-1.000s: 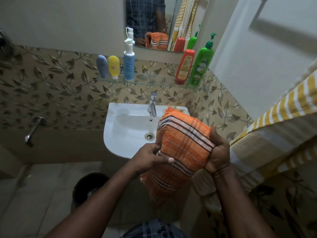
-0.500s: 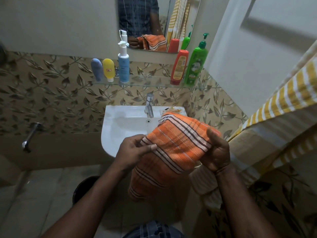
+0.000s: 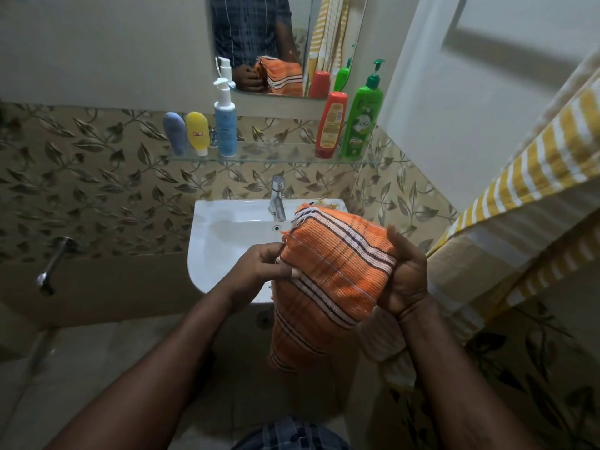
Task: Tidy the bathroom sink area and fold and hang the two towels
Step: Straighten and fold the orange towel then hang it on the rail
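Plastic bottles (image 3: 225, 125) stand lined up on the glass shelf (image 3: 276, 154), and the yellow-and-white striped towel (image 3: 535, 177) hangs on the right, seemingly done. The orange striped woven towel (image 3: 337, 264) is half-folded before the white ceramic sink (image 3: 220, 241). The left hand (image 3: 259, 271) pinches its edge and the right hand (image 3: 406, 280) grips the far side. It's not yet hung.

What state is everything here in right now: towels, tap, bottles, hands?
Orange towel: folded, held in both hands, lower end hanging.
Left hand: pinches its left edge.
Right hand: grips its right side.
Yellow towel: hung at the right.
Tap: no water running.
Green bottle: upright on the shelf.
Red bottle: upright beside it.
Blue bottle: upright.
Yellow tube: stands cap down.
Blue tube: stands beside it.
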